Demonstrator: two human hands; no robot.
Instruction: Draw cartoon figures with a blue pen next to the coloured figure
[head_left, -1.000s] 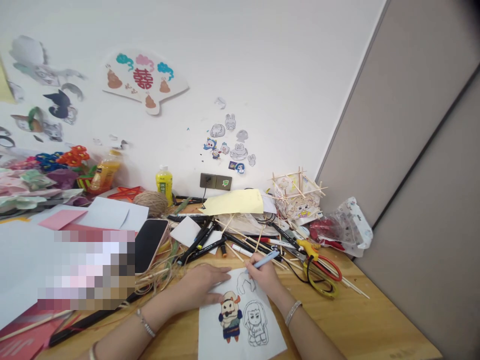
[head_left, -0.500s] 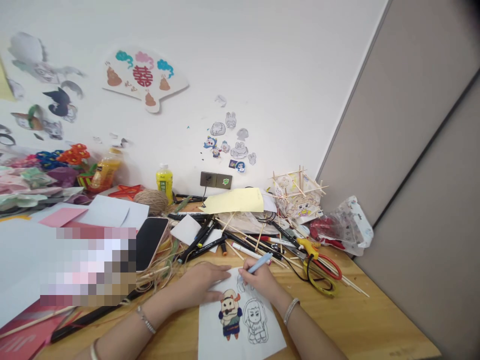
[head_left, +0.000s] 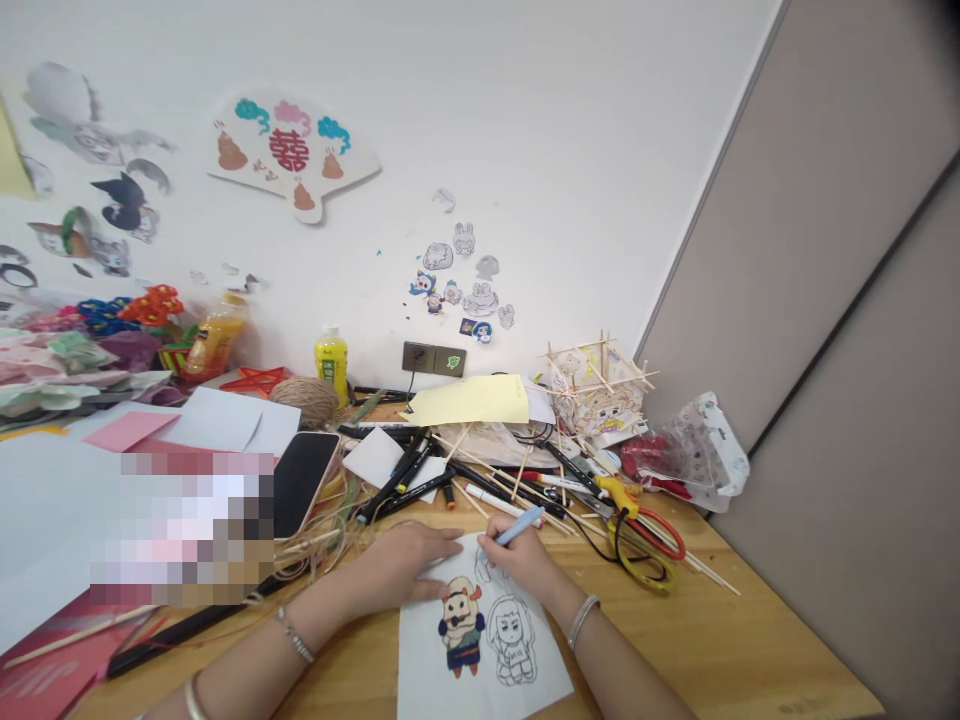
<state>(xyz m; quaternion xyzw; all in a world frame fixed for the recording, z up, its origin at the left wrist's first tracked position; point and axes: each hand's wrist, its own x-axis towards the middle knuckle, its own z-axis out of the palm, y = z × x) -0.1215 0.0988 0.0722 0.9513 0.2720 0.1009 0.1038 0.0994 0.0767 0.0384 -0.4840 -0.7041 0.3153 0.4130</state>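
A white sheet of paper [head_left: 427,690] lies on the wooden table before me. It carries a coloured cartoon figure [head_left: 462,630] and an uncoloured line drawing of a long-haired figure [head_left: 513,640]. Flat on the sheet's upper left edge rests my left hand [head_left: 409,562], its fingers stretched out. A light blue pen [head_left: 521,525] is gripped in my right hand [head_left: 517,560], its tip down by a partly drawn outline [head_left: 482,567] at the top of the sheet. The right hand covers part of that outline.
Behind the sheet lie several black markers [head_left: 405,475], thin wooden sticks [head_left: 521,470] and scissors [head_left: 649,540]. A phone [head_left: 304,485] and papers [head_left: 52,510] are at left. A yellow-green bottle [head_left: 331,365] stands by the wall, near a ball of twine [head_left: 306,398].
The view has shifted very slightly. Both hands, the pen and the sheet stay in nearly the same places.
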